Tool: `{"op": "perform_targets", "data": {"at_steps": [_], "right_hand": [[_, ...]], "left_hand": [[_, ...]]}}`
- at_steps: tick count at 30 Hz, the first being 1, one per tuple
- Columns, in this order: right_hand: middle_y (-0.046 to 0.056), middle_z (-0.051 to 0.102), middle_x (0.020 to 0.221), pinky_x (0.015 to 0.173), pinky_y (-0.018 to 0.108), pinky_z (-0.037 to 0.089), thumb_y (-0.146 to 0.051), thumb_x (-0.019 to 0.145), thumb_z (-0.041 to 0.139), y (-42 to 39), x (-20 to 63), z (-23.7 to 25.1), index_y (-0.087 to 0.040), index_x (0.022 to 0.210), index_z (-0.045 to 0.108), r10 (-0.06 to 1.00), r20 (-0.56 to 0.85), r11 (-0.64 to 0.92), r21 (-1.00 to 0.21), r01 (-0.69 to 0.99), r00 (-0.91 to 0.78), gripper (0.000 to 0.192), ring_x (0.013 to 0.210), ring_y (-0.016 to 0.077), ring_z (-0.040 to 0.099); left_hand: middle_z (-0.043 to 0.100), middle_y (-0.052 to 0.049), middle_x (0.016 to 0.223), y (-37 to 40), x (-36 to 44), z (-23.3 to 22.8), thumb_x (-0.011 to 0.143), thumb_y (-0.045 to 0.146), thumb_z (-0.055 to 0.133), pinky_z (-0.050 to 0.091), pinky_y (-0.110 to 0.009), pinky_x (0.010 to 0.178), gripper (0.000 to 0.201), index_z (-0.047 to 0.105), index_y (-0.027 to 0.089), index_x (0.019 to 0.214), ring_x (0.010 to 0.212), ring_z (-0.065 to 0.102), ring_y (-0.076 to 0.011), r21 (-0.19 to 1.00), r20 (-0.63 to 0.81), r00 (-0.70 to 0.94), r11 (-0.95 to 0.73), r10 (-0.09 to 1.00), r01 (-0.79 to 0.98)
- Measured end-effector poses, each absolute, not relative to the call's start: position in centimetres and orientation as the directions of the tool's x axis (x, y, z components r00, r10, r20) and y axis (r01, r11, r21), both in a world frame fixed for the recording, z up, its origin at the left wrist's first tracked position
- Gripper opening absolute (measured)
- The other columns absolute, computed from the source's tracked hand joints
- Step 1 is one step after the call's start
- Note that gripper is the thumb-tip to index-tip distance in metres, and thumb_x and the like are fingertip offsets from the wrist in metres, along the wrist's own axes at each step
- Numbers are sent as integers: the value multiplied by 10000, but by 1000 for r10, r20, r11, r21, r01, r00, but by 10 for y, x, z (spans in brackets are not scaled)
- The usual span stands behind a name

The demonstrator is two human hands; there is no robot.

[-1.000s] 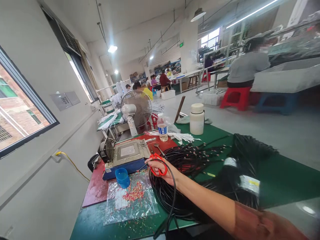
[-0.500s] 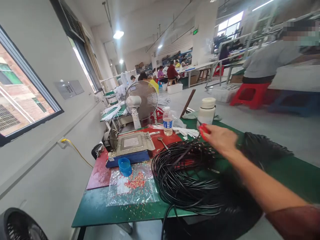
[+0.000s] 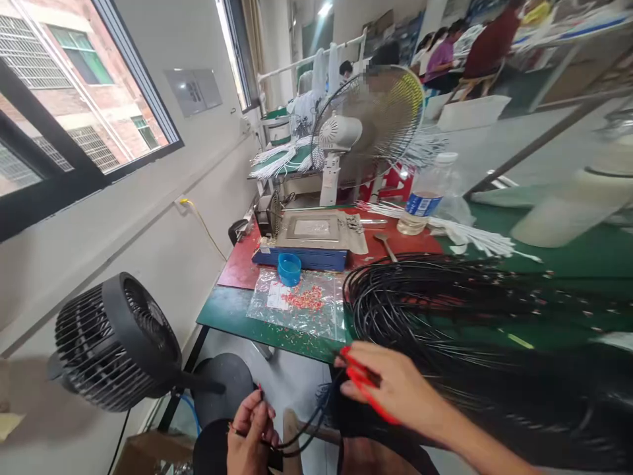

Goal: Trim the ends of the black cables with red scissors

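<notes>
My left hand [image 3: 251,425] is low in front of me, its fingers closed on a black cable [image 3: 297,441]. A small red end sticks up past the thumb and forefinger, and the cable loops off to the right. In my right hand [image 3: 390,382] are red-handled pliers [image 3: 363,379], with the dark tip pointing left near the table's front edge. The pliers are apart from the cable end, and their jaws are too blurred to make out. Beside and behind the right hand lies a large bundle of black cables [image 3: 390,297] with stripped ends to the right.
A plastic bag [image 3: 326,316] with red and yellow bits lies under a blue cup [image 3: 289,269]. Behind it are a blue heated-looking box [image 3: 311,259], a bottle [image 3: 420,204] and white wires [image 3: 477,236]. A black fan [image 3: 116,340] stands left; a white fan [image 3: 341,132] stands behind.
The view has swung left and down. My right hand has come back from the far side of the table with the pliers. My left hand, holding a cable, has come into view.
</notes>
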State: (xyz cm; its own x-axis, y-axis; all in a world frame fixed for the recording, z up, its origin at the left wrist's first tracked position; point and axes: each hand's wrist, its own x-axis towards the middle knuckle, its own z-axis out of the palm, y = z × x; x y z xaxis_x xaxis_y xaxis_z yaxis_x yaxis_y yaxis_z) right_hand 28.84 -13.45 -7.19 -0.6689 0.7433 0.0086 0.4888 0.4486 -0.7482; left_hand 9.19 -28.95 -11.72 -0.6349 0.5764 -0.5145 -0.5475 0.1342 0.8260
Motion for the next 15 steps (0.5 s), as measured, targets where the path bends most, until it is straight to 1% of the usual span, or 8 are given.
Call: {"op": "perform_targets", "data": {"at_steps": [3, 6, 8, 10, 11, 13, 15], "right_hand": [[21, 556, 682, 568, 238, 324, -526, 688, 578, -156, 255, -81, -206, 635, 545, 578, -30, 573, -697, 432, -815, 325, 632, 146, 465], [7, 551, 687, 562, 227, 301, -566, 698, 551, -165, 238, -86, -206, 652, 535, 487, -65, 590, -711, 382, -871, 363, 614, 132, 446], [-4, 543, 680, 550, 220, 280, -576, 681, 565, -167, 232, -88, -206, 659, 539, 462, -83, 590, -714, 376, -883, 372, 599, 123, 433], [-11, 530, 665, 536, 216, 257, -577, 675, 569, -168, 228, -90, -201, 656, 544, 451, -101, 587, -715, 379, -887, 378, 580, 115, 416], [-12, 523, 655, 529, 215, 246, -576, 680, 562, -168, 227, -90, -197, 651, 545, 448, -109, 584, -716, 383, -887, 380, 568, 110, 404], [-12, 513, 639, 516, 214, 223, -561, 717, 524, -169, 225, -91, -189, 637, 542, 450, -114, 581, -716, 388, -885, 381, 545, 101, 378], [-13, 506, 617, 504, 216, 202, -547, 760, 474, -170, 224, -92, -183, 620, 533, 452, -107, 587, -712, 385, -886, 394, 526, 94, 351]], "left_hand": [[542, 49, 531, -286, 93, -108, 452, 450, 725, 218, -164, 350, 428, 627, 180, 770, 347, 294, 12, 820, -547, -641, 193, 538, -538], [538, 57, 525, -285, 92, -105, 469, 422, 723, 182, -158, 338, 423, 636, 174, 800, 337, 264, 19, 822, -545, -647, 186, 534, -538], [522, 67, 492, -285, 91, -106, 478, 392, 728, 192, -150, 344, 402, 645, 169, 803, 346, 284, 16, 818, -547, -647, 174, 530, -549], [543, 59, 498, -285, 90, -108, 487, 363, 732, 275, -140, 387, 370, 653, 166, 790, 404, 381, -4, 813, -556, -645, 181, 524, -554], [573, 47, 529, -284, 89, -108, 497, 355, 730, 327, -137, 431, 358, 655, 165, 791, 462, 442, -21, 819, -551, -645, 192, 529, -541], [648, 11, 660, -283, 87, -109, 532, 356, 709, 412, -142, 564, 342, 657, 161, 808, 621, 533, -59, 854, -507, -649, 229, 568, -466], [680, -17, 776, -282, 86, -106, 572, 378, 675, 434, -152, 681, 333, 657, 156, 819, 740, 558, -86, 894, -446, -651, 281, 614, -349]]}}
